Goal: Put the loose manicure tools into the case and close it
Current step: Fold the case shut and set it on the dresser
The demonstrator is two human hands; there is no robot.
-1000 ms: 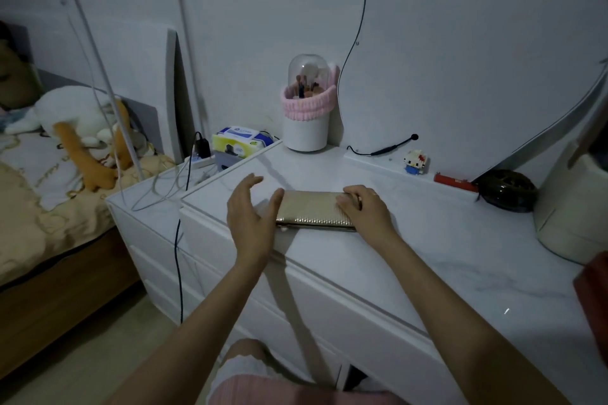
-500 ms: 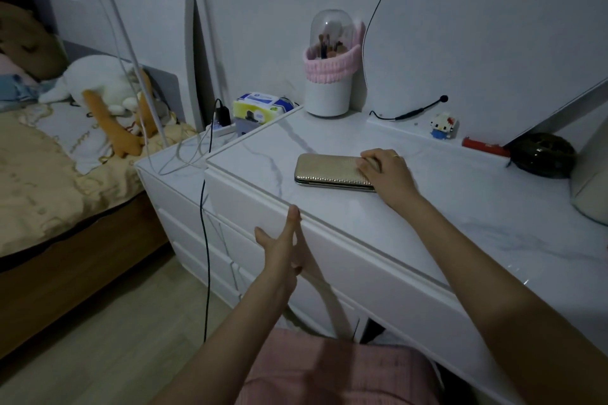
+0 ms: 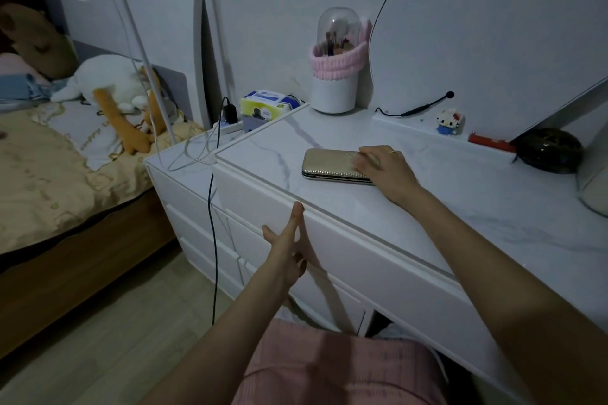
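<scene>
place: home bedroom | evidence: bed with plush toys lying left of the fingers; white dresser holding a makeup-brush holder beyond the fingers

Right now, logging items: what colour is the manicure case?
Pale gold with a dotted texture; the manicure case shows in the head view.

Dim room, white dresser, bed

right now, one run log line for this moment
case: gold textured manicure case closed on white marble-look dresser top | right hand: resting on case | left hand: open, off dresser
</scene>
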